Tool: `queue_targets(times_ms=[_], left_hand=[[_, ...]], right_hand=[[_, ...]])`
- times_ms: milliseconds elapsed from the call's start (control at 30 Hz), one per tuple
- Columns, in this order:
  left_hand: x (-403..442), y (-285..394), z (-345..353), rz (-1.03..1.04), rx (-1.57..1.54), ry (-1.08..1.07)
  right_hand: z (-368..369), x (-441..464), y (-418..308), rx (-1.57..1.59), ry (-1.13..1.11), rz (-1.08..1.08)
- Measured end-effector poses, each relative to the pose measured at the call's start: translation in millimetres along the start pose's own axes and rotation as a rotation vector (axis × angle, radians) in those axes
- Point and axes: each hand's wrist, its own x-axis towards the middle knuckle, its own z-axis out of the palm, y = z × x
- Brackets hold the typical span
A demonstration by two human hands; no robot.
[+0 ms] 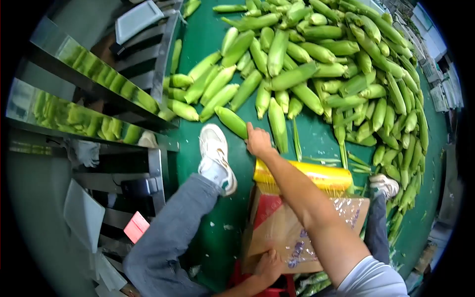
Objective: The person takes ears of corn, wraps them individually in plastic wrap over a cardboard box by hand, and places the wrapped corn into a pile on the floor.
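My right hand (260,142) reaches forward over the green floor, its fingers closed at the near end of a husked green ear of corn (231,122). Another ear of corn (278,124) lies just to the right of that hand. Below, my left hand (269,267) is held against the near side of a cardboard box (277,232), its fingers curled; what they hold, if anything, is hidden. Across the far end of the box lies a roll of yellow-looking plastic film (309,174), and clear film covers part of the box top. My right forearm hides part of both.
A large heap of corn in husks (346,64) spreads ahead and to the right. My white shoes (214,148) stand either side of the box. Metal racks (99,79) run along the left, with a pale tray (138,21). Loose leaves (358,161) lie near the right shoe.
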Motion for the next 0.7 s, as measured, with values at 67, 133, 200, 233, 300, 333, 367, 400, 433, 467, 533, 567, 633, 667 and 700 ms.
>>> queue_targets(times_ms=[67,133,200,233,300,333,367,400,433,467,533,567,633,667,700], left_hand=[[2,-1,1,0.022,0.02,-0.033],[1,-5,-8,0.099,0.079,0.024],[-3,-6,-5,0.084,-0.013,0.061],[0,-8,0,0.061,-0.098,0.092],[-3,-9,-5,0.073,-0.098,0.088],[-6,-10,-13,0.108,-0.072,0.078],[-14,-10,-25,0.165,-0.103,0.098],[-22,-10,-28,0.166,-0.086,0.064],[-28,-10,-28,0.165,-0.065,0.03],[-32,-9,-36,0.161,-0.046,-0.009],[-40,-9,-61,0.113,-0.321,0.099],[-37,-5,-81,-0.024,-0.587,0.112],[-8,4,-118,-0.283,-0.901,0.2],[13,17,-125,-0.401,-0.965,0.304],[45,7,-92,-0.361,-0.897,0.505]], right_hand=[[-31,-24,18,0.176,-0.154,-0.035],[-86,-75,54,0.36,-0.187,-0.163],[-161,-170,69,0.482,-0.183,-0.2],[-210,-224,59,0.51,-0.241,-0.143],[-218,-319,93,0.404,-0.09,-0.317],[-213,-366,107,0.379,-0.129,-0.227],[-210,-402,114,0.35,-0.13,-0.241],[-199,-435,121,0.315,-0.069,-0.273],[-182,-460,125,0.227,-0.007,-0.302],[-176,-474,125,0.141,0.052,-0.326],[-167,-488,127,0.057,0.055,-0.302],[-166,-490,125,0.018,0.054,-0.285],[-163,-487,119,0.105,-0.033,-0.191],[-164,-487,116,0.141,-0.082,-0.155],[-156,-485,117,0.136,-0.04,-0.149]])
